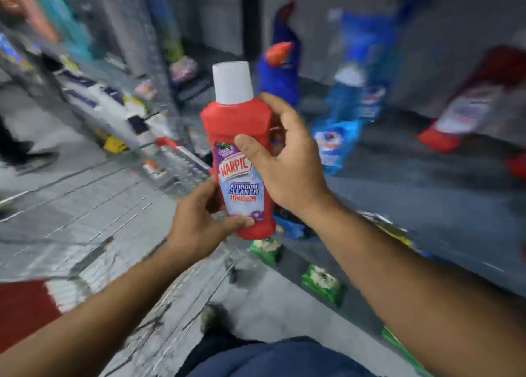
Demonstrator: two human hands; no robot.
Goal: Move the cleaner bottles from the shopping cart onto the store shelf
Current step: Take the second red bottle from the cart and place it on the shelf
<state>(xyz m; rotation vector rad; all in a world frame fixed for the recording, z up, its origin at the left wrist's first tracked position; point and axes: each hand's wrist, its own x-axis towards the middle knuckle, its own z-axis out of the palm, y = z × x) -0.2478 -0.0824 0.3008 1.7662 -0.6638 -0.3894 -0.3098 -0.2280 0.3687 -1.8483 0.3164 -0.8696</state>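
Observation:
A red Harpic bathroom cleaner bottle (236, 137) with a white cap is upright in mid-air at the centre of the head view. My left hand (199, 220) grips its base from the left. My right hand (287, 160) wraps its upper body from the right, thumb across the label. The wire shopping cart (113, 205) lies blurred at lower left, with a red handle part (166, 141). The grey store shelf (427, 183) runs along the right, carrying blurred blue cleaner bottles (350, 97) and a red bottle (469, 103).
Green packets (323, 282) sit on a lower shelf level at the right. Shelves of mixed goods (94, 97) line the far left. A person's dark shoe (20, 148) shows at the left edge on the grey floor. The whole background is motion-blurred.

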